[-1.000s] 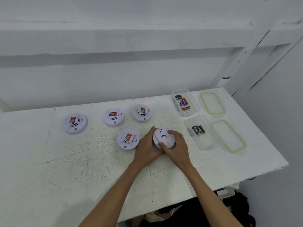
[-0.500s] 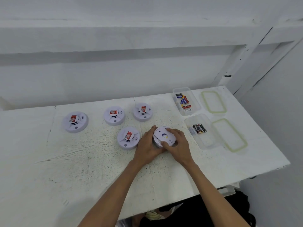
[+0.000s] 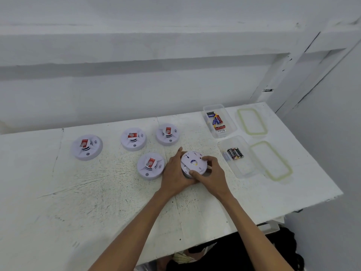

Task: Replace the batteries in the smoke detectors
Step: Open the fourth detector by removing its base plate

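A white round smoke detector [image 3: 193, 162] lies back side up on the white table [image 3: 97, 202], near its middle. My left hand [image 3: 174, 174] grips its left rim and my right hand [image 3: 212, 174] wraps its right and front rim. Several more detectors with red labels rest face up: one close by on the left [image 3: 150, 166], one at the far left [image 3: 86, 147], two at the back [image 3: 133, 139] [image 3: 167, 134]. A clear box [image 3: 239, 165] to the right holds black batteries [image 3: 235, 153]. A farther clear box [image 3: 228, 122] holds red and blue batteries [image 3: 216, 120].
Two green-rimmed clear lids [image 3: 252, 121] [image 3: 271, 160] lie to the right of the boxes. The table's right edge [image 3: 320, 163] and front edge are close. A white wall rises behind. Dark objects [image 3: 273, 251] sit under the table's front.
Both hands have stayed on the flipped detector and have shifted their fingers slightly around its rim. The view has drifted a little.
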{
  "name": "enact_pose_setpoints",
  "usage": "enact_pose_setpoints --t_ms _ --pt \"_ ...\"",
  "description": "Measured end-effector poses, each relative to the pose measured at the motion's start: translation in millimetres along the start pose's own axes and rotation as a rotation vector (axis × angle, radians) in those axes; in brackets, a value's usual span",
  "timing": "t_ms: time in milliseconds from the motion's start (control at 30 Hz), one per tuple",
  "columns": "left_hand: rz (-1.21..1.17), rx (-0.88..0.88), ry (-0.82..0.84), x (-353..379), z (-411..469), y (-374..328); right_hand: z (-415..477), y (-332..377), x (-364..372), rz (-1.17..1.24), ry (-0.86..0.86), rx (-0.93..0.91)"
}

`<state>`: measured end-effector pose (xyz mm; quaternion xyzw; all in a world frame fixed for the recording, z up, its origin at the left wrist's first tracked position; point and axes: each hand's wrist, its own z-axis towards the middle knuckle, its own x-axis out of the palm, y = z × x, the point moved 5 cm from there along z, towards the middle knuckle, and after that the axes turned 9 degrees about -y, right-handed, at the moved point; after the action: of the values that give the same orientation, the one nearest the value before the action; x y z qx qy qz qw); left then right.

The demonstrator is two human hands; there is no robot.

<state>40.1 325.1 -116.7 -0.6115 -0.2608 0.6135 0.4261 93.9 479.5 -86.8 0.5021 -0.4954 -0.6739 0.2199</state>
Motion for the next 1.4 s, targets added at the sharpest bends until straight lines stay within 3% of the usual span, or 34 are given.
enact_pose_setpoints --t_ms 233,467,667,967,1067,1233,1400 --pt "0.033 0.093 -0.099 -1.4 0.9 -6.0 14.5 8.4 0.0 -0.184 0.132 0.108" --pt "0.007 0.149 -0.076 4.1 0.5 -4.7 13.5 15.3 4.4 -0.155 0.154 0.138" --pt "0.038 0.068 -0.055 1.9 -0.8 1.7 15.6 13.7 -7.7 -0.067 0.016 0.091" --pt "0.051 0.109 -0.065 2.9 -1.5 5.6 16.8 15.4 -33.6 0.063 -0.304 0.108" --pt "0.000 0.088 -0.058 3.1 -2.4 6.9 12.0 13.6 -37.6 0.074 -0.358 0.096" --pt "-0.031 0.080 -0.043 -1.8 -4.7 3.6 2.3 18.4 -33.0 -0.050 -0.371 -0.087" --pt "-0.002 0.110 -0.021 -1.6 -6.0 2.6 -3.0 8.3 -31.8 -0.053 -0.423 -0.025"
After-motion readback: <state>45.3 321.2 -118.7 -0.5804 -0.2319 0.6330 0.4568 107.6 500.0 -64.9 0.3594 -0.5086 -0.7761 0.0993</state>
